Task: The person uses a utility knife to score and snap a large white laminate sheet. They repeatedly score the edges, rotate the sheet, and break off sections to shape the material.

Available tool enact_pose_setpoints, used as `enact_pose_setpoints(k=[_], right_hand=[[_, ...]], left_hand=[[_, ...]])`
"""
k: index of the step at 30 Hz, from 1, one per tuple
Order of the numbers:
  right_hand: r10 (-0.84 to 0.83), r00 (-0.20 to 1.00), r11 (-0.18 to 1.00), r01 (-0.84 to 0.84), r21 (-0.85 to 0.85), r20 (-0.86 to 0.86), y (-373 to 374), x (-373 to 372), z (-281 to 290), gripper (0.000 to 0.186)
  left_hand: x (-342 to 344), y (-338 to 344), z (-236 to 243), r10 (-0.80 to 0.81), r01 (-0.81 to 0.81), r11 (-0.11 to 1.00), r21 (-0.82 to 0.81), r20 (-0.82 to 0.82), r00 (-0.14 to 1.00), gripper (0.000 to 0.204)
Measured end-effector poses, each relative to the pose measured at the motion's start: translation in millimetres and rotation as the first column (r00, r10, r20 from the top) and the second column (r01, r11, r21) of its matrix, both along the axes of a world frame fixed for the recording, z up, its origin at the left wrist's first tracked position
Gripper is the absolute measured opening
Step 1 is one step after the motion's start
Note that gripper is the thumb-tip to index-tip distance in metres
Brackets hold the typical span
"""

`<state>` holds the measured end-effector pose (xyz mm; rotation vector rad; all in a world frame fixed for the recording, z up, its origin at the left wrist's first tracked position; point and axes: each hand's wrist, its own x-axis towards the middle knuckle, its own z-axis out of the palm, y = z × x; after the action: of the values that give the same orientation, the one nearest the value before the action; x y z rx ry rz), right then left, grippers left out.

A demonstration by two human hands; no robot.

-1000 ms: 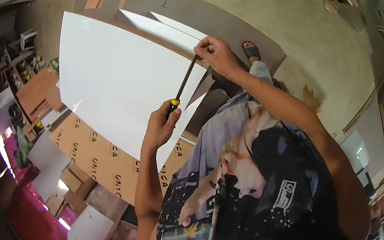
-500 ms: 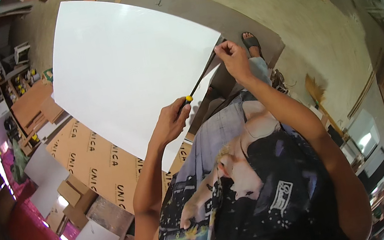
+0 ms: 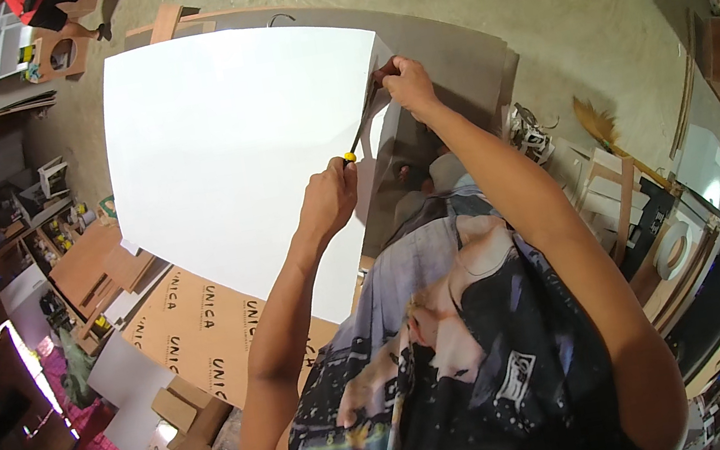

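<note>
A large glossy white panel lies in front of me. Along its right edge runs a file, long, thin and dark, with a yellow collar on its handle. My left hand is wrapped around the handle, thumb near the yellow collar. The fingertips of my right hand are closed on the file's far end, close to the panel's far right corner. The file appears to lie against the panel's edge. My fingers cover the handle and the tip.
Dark grey boards lie beneath the panel. Brown printed cardboard is at near left, with wooden offcuts beyond it. A broom and leaning boards stand at right. Another person is at far left.
The view has shifted, bringing another person in at far left. Relative to the panel's far corner, my right hand sits slightly nearer me along the edge. Both hands still hold the file.
</note>
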<state>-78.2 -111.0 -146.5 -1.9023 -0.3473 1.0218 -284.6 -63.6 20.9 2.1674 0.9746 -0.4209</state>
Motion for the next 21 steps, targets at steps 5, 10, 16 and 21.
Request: enact_pose_setpoints(k=[5, 10, 16, 21], right_hand=[[0.009, 0.999, 0.994, -0.005, -0.105, 0.036, 5, -13, 12, 0.018], [-0.084, 0.99, 0.993, 0.074, -0.094, -0.112, 6, -19, -5, 0.022], [-0.13, 0.977, 0.987, 0.113, -0.11, -0.167, 12, -20, -21, 0.025], [-0.019, 1.0, 0.989, 0.017, -0.15, -0.011, -2, -30, 32, 0.021]], left_hand=[[-1, 0, 12, -0.018, 0.018, 1.0, 0.006, -0.087, 0.996, 0.033], [5, -1, 6, -0.059, 0.062, 0.998, 0.03, -0.083, 0.995, 0.033], [9, 8, -2, -0.086, 0.09, 0.994, 0.062, -0.059, 0.995, 0.032], [-5, 0, 28, -0.006, 0.005, 1.0, -0.009, -0.144, 0.989, 0.032]])
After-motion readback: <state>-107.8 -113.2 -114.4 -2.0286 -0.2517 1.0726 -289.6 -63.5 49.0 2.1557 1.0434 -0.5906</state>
